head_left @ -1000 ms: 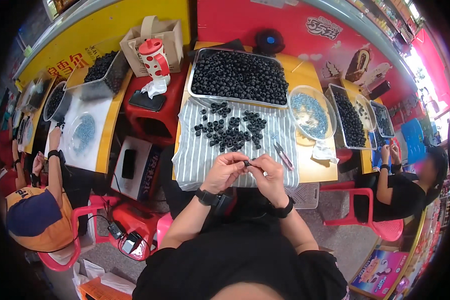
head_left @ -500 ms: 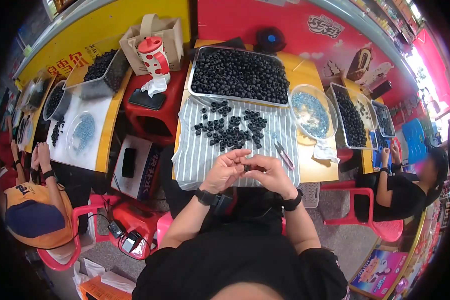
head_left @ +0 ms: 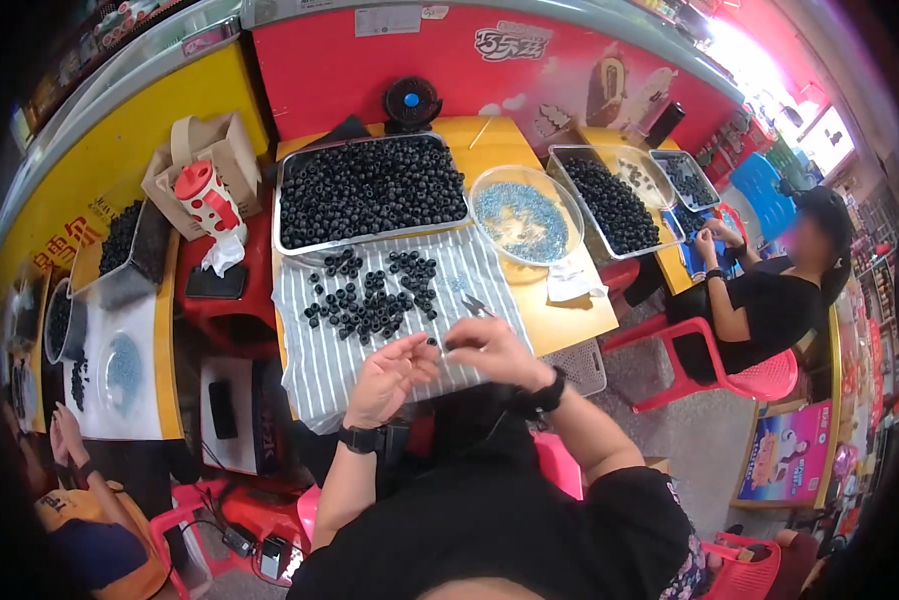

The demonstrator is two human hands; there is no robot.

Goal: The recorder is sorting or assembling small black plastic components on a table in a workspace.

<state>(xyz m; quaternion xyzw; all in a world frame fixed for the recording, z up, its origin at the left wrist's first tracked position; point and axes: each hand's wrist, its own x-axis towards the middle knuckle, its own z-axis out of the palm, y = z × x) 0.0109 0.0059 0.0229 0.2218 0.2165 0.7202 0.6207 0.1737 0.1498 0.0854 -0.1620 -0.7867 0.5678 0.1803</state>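
Observation:
My left hand (head_left: 395,375) is held palm up over the near edge of a grey striped cloth (head_left: 305,370). A small black ring-shaped part (head_left: 432,342) is held at its fingertips. Close on its right, my right hand (head_left: 498,352) has bent fingers, and their blurred tips hide whether they hold anything. It covers the handle end of thin-nosed snips (head_left: 478,305) lying on the cloth; whether it touches them I cannot tell. Beyond my hands, a loose heap of black ring parts (head_left: 370,310) is spread on the cloth.
A clear tray (head_left: 288,240) full of black parts stands behind the cloth. To its right is a round clear dish (head_left: 575,235) of small blue pieces, with a crumpled tissue (head_left: 573,282) before it. A small black fan (head_left: 412,103) stands behind. Two people work at side tables.
Both hands were together at one small black part; now the right hand has come away toward the snips and the left keeps the part. The whole view has swung right.

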